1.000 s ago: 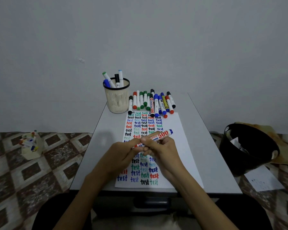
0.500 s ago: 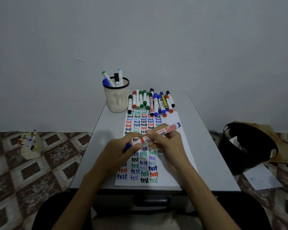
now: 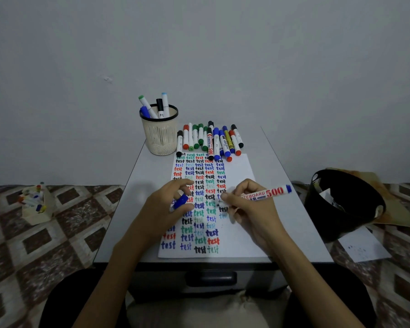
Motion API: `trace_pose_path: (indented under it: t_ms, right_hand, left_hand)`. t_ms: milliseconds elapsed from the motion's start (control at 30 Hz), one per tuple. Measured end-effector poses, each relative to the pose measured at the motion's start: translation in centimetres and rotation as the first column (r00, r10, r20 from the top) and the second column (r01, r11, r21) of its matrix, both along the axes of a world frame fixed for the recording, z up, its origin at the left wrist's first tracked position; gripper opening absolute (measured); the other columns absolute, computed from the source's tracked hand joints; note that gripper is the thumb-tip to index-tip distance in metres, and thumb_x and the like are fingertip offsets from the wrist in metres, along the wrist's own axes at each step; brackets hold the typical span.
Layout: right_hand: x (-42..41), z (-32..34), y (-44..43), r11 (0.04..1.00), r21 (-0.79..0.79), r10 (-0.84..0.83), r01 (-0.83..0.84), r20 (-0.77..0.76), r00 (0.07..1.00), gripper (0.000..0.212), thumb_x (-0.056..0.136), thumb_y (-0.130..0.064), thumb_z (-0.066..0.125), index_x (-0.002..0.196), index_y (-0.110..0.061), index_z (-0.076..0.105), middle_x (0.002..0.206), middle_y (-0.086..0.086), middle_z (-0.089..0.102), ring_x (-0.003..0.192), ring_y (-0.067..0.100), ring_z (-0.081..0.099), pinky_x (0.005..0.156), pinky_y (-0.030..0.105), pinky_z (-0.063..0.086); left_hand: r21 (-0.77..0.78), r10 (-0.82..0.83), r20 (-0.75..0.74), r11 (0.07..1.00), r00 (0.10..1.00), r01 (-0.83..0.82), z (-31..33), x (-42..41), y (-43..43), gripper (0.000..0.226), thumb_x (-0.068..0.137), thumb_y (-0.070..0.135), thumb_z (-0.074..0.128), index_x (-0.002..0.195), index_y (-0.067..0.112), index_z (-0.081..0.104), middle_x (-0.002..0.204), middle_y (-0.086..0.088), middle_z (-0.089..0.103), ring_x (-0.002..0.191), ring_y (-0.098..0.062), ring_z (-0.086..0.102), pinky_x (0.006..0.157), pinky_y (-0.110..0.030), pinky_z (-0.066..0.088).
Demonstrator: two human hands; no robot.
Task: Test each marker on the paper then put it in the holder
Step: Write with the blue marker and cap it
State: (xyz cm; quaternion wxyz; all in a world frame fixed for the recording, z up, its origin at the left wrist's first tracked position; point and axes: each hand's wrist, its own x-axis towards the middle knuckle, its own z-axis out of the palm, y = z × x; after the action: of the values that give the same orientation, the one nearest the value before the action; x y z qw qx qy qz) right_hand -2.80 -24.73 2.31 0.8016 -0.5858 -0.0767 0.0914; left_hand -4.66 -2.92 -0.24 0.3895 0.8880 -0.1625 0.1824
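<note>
Head view, looking down at my work: the table (image 3: 290, 215) carries the paper (image 3: 237, 171) lengthwise in front of me, its left and middle filled with columns of "test" in several colours and its right strip blank. At the far left corner stands the holder (image 3: 160, 138) with a few markers upright in it, and just beside it, across the paper's far edge, lies the row (image 3: 208, 140) not yet tried. My right hand (image 3: 249, 209) pinches the marker (image 3: 268, 192) near its writing end, thumb and curled fingers wrapped round the barrel, so the tip itself is hidden behind my fingers. The barrel lies nearly level, its long axis running from my fingers over the last column out to the right, blue tail end pointing right and a little away from me. My left hand (image 3: 166, 207) curls round the blue cap (image 3: 180, 201), over the left columns and apart from the marker. I judge the next word goes just under my right fingertips, at the edge of the blank strip. The holder lies far and to the left, nearer my left hand, with the pen pointing away from it.
</note>
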Motion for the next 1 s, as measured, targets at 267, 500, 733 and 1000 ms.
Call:
trace_pose_path:
  t_ms: [267,500,733,1000]
  right_hand:
    - [-0.4,-0.6,0.5,0.979,-0.199,-0.023,0.040,0.091,0.996,0.032,0.083,0.018,0.056,0.066,-0.005,0.040,0.051,-0.001,0.054,0.049,0.002,0.054,0.046,0.019,0.045]
    - [-0.3,-0.9,0.6,0.968,-0.249,0.006,0.024,0.116,0.993,0.028,0.081,0.018,0.058,0.069,-0.002,0.042,0.058,-0.001,0.057,0.062,0.006,0.059,0.049,0.018,0.046]
    - [-0.4,-1.2,1.0,0.932,-0.350,-0.022,0.096,0.208,0.978,0.030,0.078,0.018,0.058,0.065,-0.002,0.040,0.063,0.011,0.049,0.063,0.011,0.050,0.054,0.016,0.044]
    - [-0.4,-1.5,0.8,0.934,-0.346,-0.012,0.091,0.222,0.975,0.031,0.078,0.016,0.058,0.064,-0.005,0.040,0.070,0.028,0.047,0.070,0.023,0.051,0.059,0.023,0.048]
  left_hand:
    - [0.035,0.001,0.046,0.999,0.999,-0.002,-0.3,0.3,0.4,0.043,0.075,0.032,0.071,0.113,0.017,0.057,0.100,0.009,0.060,0.094,0.000,0.056,0.080,-0.015,0.050]
    - [0.078,0.010,0.039,0.997,0.999,-0.013,-0.3,0.2,0.4,0.039,0.077,0.036,0.067,0.111,0.018,0.059,0.105,0.009,0.060,0.094,-0.002,0.059,0.081,-0.014,0.048]
    - [0.104,0.040,0.017,0.994,0.999,-0.042,-0.3,0.1,0.4,0.030,0.081,0.035,0.067,0.106,0.020,0.061,0.105,0.012,0.059,0.093,-0.002,0.058,0.080,-0.013,0.046]
    - [0.117,0.053,-0.005,0.992,0.999,-0.052,-0.2,0.2,0.5,0.031,0.080,0.035,0.061,0.104,0.016,0.064,0.103,0.008,0.062,0.092,-0.005,0.060,0.078,-0.010,0.043]
